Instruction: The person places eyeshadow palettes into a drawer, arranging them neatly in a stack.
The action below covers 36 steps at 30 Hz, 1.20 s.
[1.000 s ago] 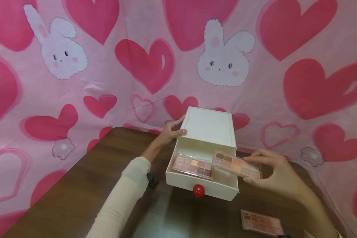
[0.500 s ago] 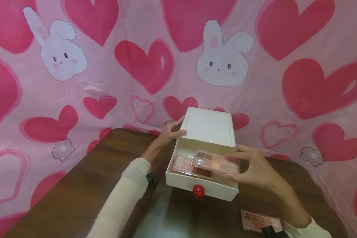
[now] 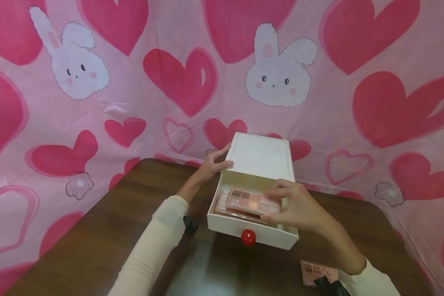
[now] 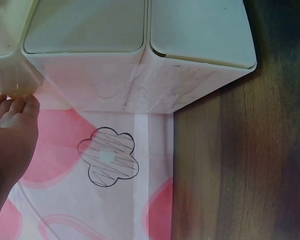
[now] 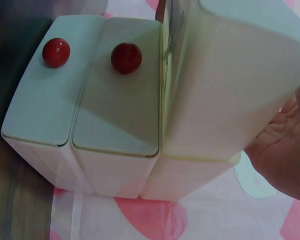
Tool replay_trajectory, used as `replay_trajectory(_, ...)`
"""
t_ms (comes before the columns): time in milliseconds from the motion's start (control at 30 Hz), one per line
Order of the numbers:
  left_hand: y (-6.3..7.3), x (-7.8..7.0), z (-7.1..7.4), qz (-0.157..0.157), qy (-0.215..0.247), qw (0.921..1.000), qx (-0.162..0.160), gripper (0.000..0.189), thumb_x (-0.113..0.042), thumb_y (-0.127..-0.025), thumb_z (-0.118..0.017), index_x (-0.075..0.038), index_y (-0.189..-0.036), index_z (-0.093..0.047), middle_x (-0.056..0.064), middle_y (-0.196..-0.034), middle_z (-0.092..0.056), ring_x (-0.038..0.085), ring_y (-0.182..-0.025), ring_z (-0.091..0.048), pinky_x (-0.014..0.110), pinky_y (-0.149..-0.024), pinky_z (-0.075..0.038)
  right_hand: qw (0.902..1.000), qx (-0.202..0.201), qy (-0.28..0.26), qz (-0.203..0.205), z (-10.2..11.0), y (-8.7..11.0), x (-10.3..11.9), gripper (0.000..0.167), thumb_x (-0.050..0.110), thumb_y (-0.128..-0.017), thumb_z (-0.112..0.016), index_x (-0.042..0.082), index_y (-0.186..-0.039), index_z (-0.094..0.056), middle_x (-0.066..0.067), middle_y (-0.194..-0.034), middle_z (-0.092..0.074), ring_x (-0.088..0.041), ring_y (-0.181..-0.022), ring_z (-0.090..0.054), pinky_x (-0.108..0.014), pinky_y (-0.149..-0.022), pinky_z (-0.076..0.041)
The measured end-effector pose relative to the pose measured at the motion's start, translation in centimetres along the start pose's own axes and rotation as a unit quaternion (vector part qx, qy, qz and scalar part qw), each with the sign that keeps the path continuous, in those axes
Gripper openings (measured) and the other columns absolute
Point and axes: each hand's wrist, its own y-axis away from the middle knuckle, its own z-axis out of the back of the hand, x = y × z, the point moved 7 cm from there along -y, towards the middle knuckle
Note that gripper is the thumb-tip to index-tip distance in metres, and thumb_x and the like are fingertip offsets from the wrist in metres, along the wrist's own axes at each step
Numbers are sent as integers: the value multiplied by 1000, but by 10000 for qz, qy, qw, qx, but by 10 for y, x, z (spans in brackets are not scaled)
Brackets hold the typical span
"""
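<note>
A white drawer cabinet stands on the table, its top drawer pulled out. My left hand rests against the cabinet's left side, thumb on the top edge and the other fingers along the side. With thumb and fingers, my right hand pinches a clear-lidded eyeshadow palette inside the drawer. Partly under it lies a second eyeshadow palette. In the right wrist view, the drawer wall hides the palettes and the fingertips of my right hand.
Another eyeshadow palette lies on the brown table, partly behind the right wrist's black strap. A red knob sticks out from the drawer front. Two lower drawers with red knobs appear pushed in. A pink heart-and-rabbit cloth hangs behind.
My right hand has moved left with its palette, from the drawer's right edge to over the palette in the drawer. The left hand has stayed on the cabinet.
</note>
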Motion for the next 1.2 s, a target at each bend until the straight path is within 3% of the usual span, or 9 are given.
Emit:
replay_trajectory(267, 0, -1, 0, 11, 115, 9999, 8, 79, -6, -90, -56, 9, -157, -17, 24, -168, -14, 38, -155, -21, 43, -122, -31, 9995, 194, 173, -201, -10, -8, 5, 54, 35, -68, -92, 9, -114, -79, 7, -95, -67, -9, -85, -53, -21, -67, -47)
replay_trajectory(567, -1, 3, 1, 16, 152, 9999, -1, 86, -18, -89, -62, 9, -157, -17, 25, -168, -14, 39, -155, -22, 47, -124, -27, 9962, 221, 760, -376, -19, -10, 8, 57, 40, -69, -91, 13, -117, -78, 6, -101, -70, -8, -84, -54, -20, -66, -47)
replay_trajectory(833, -2, 1, 1, 73, 155, 9998, -54, 79, -7, -90, -55, 6, -158, -18, 24, -168, -16, 39, -154, -25, 48, -124, -28, 9915, 97, 1296, -106, -18, -12, 12, 59, 47, -68, -91, 16, -116, -79, 7, -101, -72, -10, -83, -56, -24, -69, -46)
replay_trajectory(933, -2, 0, 1, 61, 122, 9999, -59, 78, -6, -90, -55, 6, -158, -19, 25, -167, -17, 39, -154, -25, 48, -124, -28, 9927, 1, 1202, -129, -14, -11, 11, 59, 47, -68, -91, 15, -117, -78, 5, -105, -75, -13, -92, -64, -34, -79, -55)
replay_trajectory(1033, -2, 1, 0, 40, 86, 9999, -46, 78, -5, -90, -55, 7, -158, -20, 25, -167, -18, 40, -154, -25, 47, -124, -28, 9946, -103, 1021, -160, -7, -6, 7, 54, 41, -72, -90, 15, -117, -78, 1, -111, -76, -20, -103, -70, -48, -91, -57)
replay_trajectory(1200, -2, 2, -1, 37, 108, 9999, -2, 78, -6, -90, -56, 8, -157, -19, 26, -167, -17, 41, -154, -25, 48, -123, -29, 9978, -344, 561, -31, 7, 10, -1, 43, 25, -80, -85, 13, -120, -76, -3, -118, -76, -25, -111, -71, -52, -94, -58)
